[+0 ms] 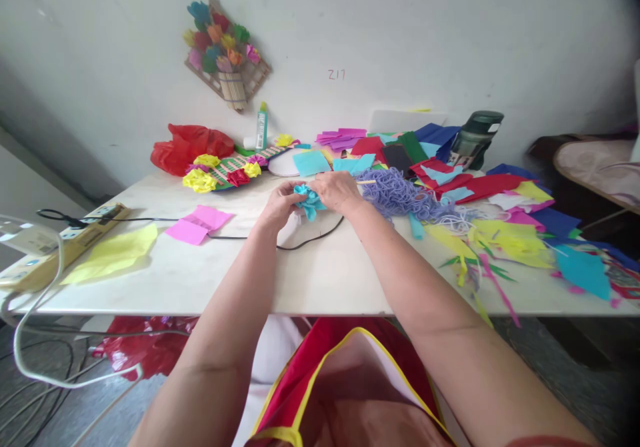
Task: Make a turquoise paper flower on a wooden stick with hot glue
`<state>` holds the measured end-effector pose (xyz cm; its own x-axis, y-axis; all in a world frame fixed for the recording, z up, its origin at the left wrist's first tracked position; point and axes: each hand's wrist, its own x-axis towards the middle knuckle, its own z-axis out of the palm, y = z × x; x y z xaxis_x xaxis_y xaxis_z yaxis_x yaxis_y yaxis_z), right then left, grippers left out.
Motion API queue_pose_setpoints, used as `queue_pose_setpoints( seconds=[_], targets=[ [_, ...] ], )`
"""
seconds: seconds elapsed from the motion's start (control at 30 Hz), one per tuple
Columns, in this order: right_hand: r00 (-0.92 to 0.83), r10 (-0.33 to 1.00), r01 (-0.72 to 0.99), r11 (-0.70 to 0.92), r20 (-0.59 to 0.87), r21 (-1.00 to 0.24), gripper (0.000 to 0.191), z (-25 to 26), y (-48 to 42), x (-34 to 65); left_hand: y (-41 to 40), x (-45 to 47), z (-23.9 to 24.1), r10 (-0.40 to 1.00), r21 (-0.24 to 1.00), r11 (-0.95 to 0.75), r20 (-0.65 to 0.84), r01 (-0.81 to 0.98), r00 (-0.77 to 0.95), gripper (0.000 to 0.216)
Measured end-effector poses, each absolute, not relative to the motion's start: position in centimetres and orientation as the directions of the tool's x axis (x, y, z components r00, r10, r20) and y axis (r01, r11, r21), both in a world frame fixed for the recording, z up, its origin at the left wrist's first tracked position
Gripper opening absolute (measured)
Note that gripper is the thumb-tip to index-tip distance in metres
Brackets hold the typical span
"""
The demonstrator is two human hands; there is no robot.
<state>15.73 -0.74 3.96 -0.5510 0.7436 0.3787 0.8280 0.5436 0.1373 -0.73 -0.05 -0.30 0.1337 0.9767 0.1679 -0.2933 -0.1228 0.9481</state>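
Note:
Between my two hands, above the white table, is a light blue paper flower (pixel 311 200) with ruffled petals. My left hand (pixel 283 202) pinches its left side with thumb and fingers. My right hand (pixel 336 190) has its fingers closed at the flower's upper right edge. A thin pale stick (pixel 367 182) shows just past the right hand; whether that hand touches it I cannot tell. Behind my hands lie light blue paper pieces (pixel 311 163). A heap of purple yarn (pixel 400 192) sits to the right of my right hand.
A decorated green board (pixel 233 166) with paper flowers lies back left, near a red plastic bag (pixel 193 148) and a glue bottle (pixel 261 127). Coloured paper scraps (pixel 520 242) and a dark bottle (pixel 476 140) are right. A power strip (pixel 65 247) and black cable (pixel 320 239) are on the table.

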Motion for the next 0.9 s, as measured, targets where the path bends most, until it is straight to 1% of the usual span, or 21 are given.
queue_pose_setpoints(
  seconds=[0.13, 0.27, 0.4, 0.53, 0.67, 0.9],
  targets=[
    [-0.565, 0.727, 0.817, 0.559, 0.389, 0.142, 0.038, 3.8, -0.7, 15.6, -0.1, -0.8, -0.3, 0.976, 0.945, -0.115, 0.165, -0.307, 0.143, 0.038],
    [-0.557, 0.721, 0.820, 0.557, 0.412, 0.135, 0.038, 3.6, -0.7, 15.7, 0.1, -0.9, -0.4, 0.973, 0.941, -0.144, 0.191, -0.308, 0.130, 0.042],
    [-0.517, 0.721, 0.835, 0.543, 0.460, 0.088, 0.037, 3.4, -0.6, 15.8, 0.6, -1.0, -0.9, 0.962, 0.931, -0.234, 0.264, -0.281, 0.074, 0.049],
    [-0.441, 0.751, 0.868, 0.497, 0.491, 0.020, 0.036, 3.3, -0.6, 15.8, 1.2, -1.2, -1.5, 0.942, 0.923, -0.315, 0.332, -0.222, 0.045, 0.050],
    [-0.404, 0.775, 0.880, 0.475, 0.486, -0.025, 0.036, 3.0, -0.2, 15.9, 1.3, -1.2, -1.7, 0.933, 0.923, -0.344, 0.357, -0.175, 0.046, 0.048],
    [-0.420, 0.774, 0.863, 0.502, 0.474, -0.055, 0.037, 2.5, 0.4, 16.2, 1.0, -1.3, -1.5, 0.920, 0.916, -0.383, 0.390, -0.120, 0.041, 0.045]
  ],
)
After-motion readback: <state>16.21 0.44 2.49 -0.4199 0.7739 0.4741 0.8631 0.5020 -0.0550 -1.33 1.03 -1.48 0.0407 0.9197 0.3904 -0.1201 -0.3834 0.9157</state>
